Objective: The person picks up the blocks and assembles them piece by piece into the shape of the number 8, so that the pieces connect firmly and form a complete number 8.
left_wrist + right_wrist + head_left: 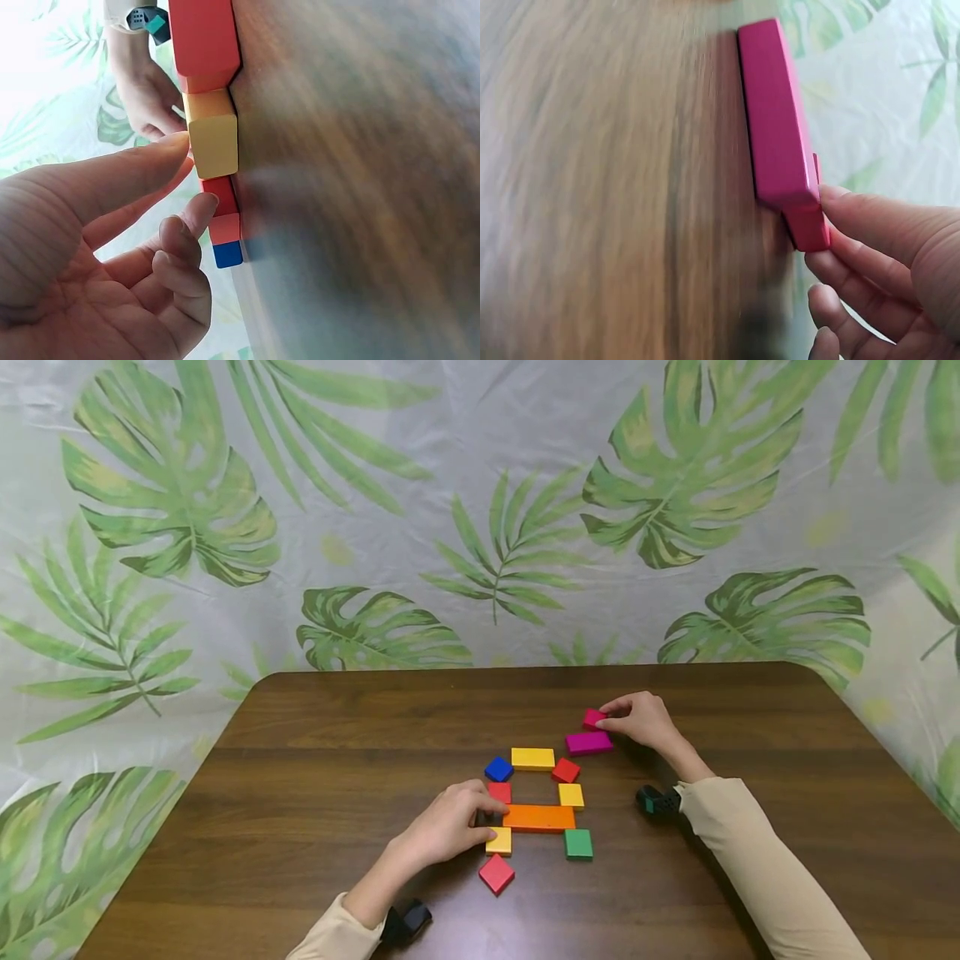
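My right hand [643,720] pinches a small pink block [594,719] between thumb and fingers, just beyond a magenta bar [588,743]. In the right wrist view the magenta bar [776,112] partly hides the pink block [808,229]. My left hand [448,820] rests at the left side of the arranged blocks. Its thumb touches the small yellow block [498,841], and its index fingertip lies by the left end of the orange bar [538,818]. In the left wrist view the thumb meets the top edge of the yellow block [214,139]; the other fingers bend loosely.
A yellow bar [532,759], a blue block [498,769] and several red, yellow and green blocks lie around the orange bar on the wooden table [337,735]. Nearest me is a tilted red block [497,875]. Behind the table hangs a leaf-patterned cloth [525,510].
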Tool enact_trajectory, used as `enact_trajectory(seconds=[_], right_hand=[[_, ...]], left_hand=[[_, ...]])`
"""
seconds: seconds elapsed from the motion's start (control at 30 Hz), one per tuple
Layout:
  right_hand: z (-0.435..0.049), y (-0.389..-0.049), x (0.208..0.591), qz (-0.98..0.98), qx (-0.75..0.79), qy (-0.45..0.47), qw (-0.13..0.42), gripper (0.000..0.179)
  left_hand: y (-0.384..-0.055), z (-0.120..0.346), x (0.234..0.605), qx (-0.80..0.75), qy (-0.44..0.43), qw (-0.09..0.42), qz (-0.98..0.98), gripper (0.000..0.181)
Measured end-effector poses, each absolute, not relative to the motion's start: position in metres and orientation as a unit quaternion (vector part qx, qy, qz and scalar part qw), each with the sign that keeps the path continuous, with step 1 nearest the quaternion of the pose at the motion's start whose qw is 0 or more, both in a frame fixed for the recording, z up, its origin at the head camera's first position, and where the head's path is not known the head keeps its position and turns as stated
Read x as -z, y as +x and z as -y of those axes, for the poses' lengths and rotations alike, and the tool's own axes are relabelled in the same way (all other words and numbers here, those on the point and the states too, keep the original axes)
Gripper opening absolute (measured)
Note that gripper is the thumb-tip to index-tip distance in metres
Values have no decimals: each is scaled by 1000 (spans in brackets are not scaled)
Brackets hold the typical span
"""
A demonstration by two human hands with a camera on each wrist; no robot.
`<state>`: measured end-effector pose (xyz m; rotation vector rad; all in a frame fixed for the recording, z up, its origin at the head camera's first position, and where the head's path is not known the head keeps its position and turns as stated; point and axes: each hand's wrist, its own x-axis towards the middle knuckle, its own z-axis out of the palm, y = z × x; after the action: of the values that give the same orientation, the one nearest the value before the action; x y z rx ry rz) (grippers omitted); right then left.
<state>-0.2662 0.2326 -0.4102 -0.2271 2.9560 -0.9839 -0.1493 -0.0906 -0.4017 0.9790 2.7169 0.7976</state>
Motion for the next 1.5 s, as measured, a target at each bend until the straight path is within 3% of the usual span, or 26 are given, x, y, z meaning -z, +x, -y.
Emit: enact_trajectory(seconds=[0.67, 1.5], right_hand=[[-271, -229, 412, -944, 318, -78, -42, 37], [-260, -149, 415, -946, 282, -151, -47, 18]], left_hand=[[-150, 91, 402, -271, 320, 76, -905, 27], [-148, 91, 402, -278, 318, 84, -902, 29]])
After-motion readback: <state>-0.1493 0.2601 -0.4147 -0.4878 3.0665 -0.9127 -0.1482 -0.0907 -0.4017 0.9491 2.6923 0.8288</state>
